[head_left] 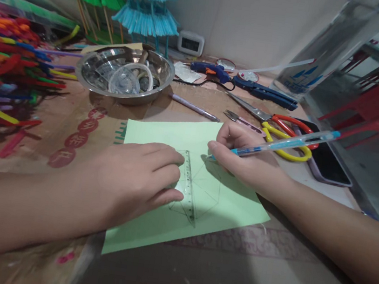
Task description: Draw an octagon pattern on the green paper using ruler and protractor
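A sheet of light green paper (pixel 162 133) lies on the covered table, with thin straight lines forming an angular figure. My left hand (pixel 143 173) rests over a clear plastic ruler (pixel 188 184), its bent fingers pressing it against the sheet. The palm hides the ruler's left part. In my right hand (pixel 240 154) is a translucent blue pen (pixel 284 143), gripped between thumb and fingers. Its tip meets the paper or hovers just above it, right of the ruler; which one I cannot tell.
Beyond the paper are a metal bowl (pixel 122 95), a second pen (pixel 194 107), a blue glue gun (pixel 210 69), scissors (pixel 257 111) and small snips (pixel 243 121). A phone (pixel 331 159) lies right. Colourful pipe cleaners (pixel 7 60) fill the left; a clear bottle (pixel 329 49) stands back right.
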A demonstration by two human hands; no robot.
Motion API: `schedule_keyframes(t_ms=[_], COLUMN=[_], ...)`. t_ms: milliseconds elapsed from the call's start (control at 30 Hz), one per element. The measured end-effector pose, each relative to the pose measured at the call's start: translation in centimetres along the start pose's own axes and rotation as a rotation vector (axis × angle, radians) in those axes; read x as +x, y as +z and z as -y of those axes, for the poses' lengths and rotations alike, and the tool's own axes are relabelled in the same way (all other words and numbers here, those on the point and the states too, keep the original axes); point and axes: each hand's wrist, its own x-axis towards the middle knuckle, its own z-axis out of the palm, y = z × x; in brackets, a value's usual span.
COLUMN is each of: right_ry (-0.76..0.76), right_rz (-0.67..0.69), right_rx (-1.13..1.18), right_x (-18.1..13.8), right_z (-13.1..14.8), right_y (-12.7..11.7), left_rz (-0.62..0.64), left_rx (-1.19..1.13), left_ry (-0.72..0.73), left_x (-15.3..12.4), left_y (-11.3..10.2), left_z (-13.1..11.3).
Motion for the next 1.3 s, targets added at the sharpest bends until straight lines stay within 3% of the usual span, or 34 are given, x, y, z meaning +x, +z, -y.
schedule_keyframes(t_ms=[1033,1300], right_ry=[0.066,0.007], right_rz=[0.027,0.01], right_rx=[0.049,0.023], right_x=[-0.01,0.06], right_z=[-0.06,-0.11], right_y=[0.06,-0.02], left_rz=[-0.011,-0.006], left_rx=[0.059,0.06], left_ry=[0.013,0.006], left_x=[0.19,0.14], left_y=[-0.21,-0.4], left_z=[-0.01,-0.12])
